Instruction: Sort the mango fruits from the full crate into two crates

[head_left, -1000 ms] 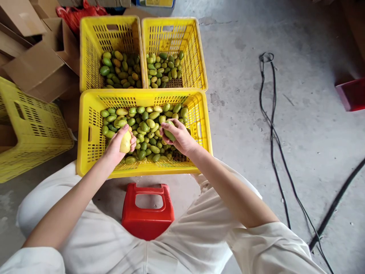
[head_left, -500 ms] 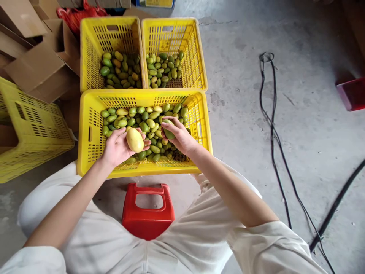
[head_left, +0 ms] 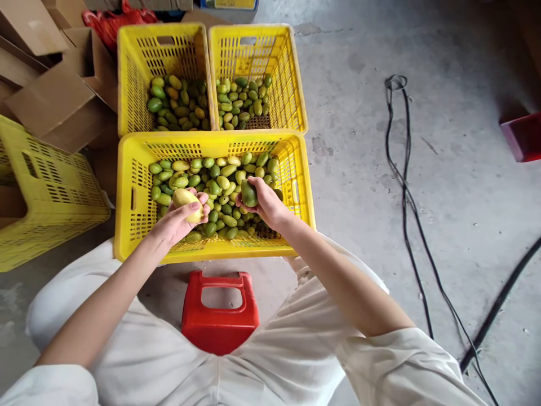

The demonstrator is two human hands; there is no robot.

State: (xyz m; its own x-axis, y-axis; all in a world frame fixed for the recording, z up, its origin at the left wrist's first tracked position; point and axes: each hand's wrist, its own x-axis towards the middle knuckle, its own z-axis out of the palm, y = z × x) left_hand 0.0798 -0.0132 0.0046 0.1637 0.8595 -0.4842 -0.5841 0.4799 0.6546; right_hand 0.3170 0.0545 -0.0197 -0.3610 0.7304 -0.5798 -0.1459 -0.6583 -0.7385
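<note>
Take the middle of the front yellow slotted plastic crate [head_left: 203, 257] as the centre of your clock. At nine o'clock is a tilted yellow plastic crate [head_left: 39, 198], and at ten are brown cardboard boxes [head_left: 54, 104]. Toward eight, your left hand [head_left: 168, 226] has just closed from a flat palm; its thumb now lies over a smooth yellow oval fruit [head_left: 182, 198], so this fruit looks held more firmly. At eleven and one are two more yellow plastic crates with fruits inside. A red plastic stool [head_left: 220, 332] is at six. Near three, your right hand [head_left: 269, 204] is pinching a dark green oval fruit [head_left: 249, 193] between thumb and fingers; this fruit has turned and shows more of its end. Both fruits are above the green and yellow fruits [head_left: 224, 182] in the front crate. Farther at three lies a black cable [head_left: 404, 183].
</note>
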